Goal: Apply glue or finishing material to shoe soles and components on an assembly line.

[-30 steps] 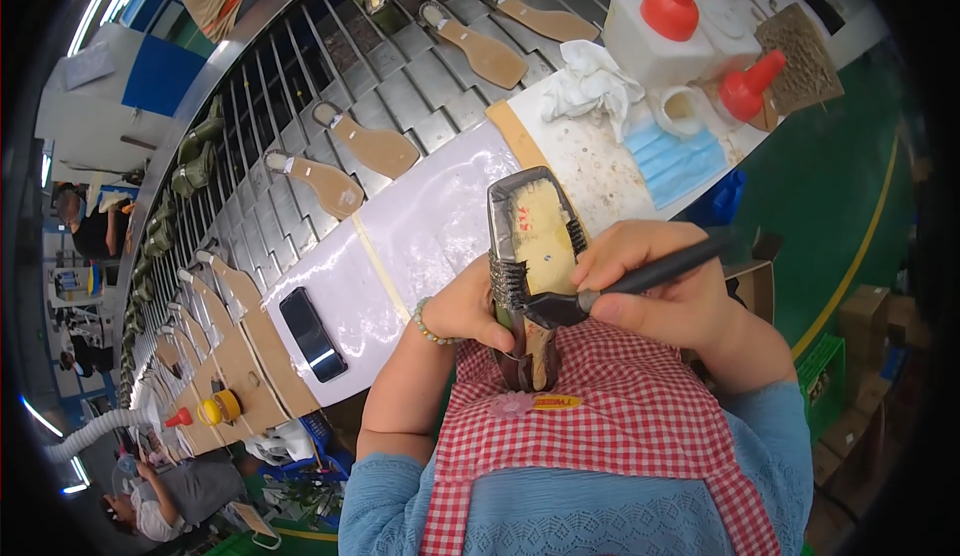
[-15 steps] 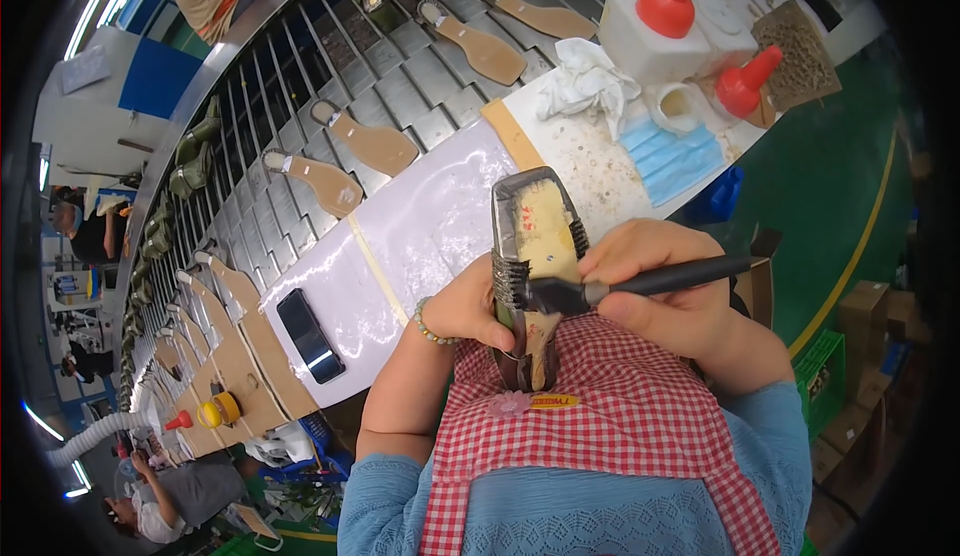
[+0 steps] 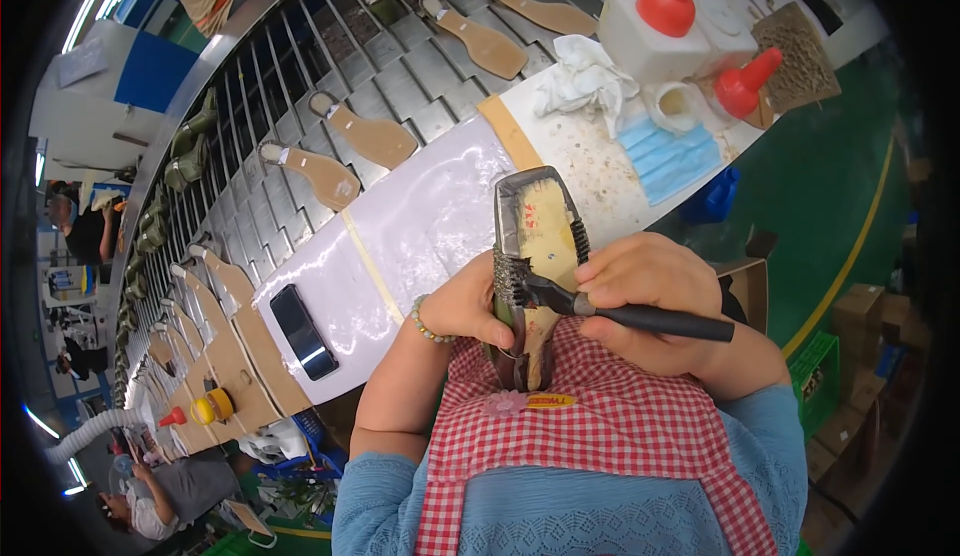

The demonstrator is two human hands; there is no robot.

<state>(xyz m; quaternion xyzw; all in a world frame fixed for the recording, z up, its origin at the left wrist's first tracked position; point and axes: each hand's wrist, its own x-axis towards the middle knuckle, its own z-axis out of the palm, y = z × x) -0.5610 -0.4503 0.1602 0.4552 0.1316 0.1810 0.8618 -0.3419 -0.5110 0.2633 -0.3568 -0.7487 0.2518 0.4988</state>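
A shoe on its last is held sole side up in front of my apron, its pale yellow bottom facing me. Dark ribbed bands show at both side edges. My left hand is closed around its left side, thumb over the near part. In my right hand is a black-handled brush, pinched near its metal collar. Its dark bristle end touches the left edge of the shoe's bottom, just beyond my left thumb. The exact bristle contact blends into the dark band.
Behind lies a slatted metal conveyor carrying tan insoles. A phone rests on the white bench mat. At right are red-nozzled white bottles, an open jar, a blue mask and crumpled tissue.
The brush has tilted, its handle end swinging down towards me, and its bristles now sit against the left edge. My left hand keeps its hold on the shoe.
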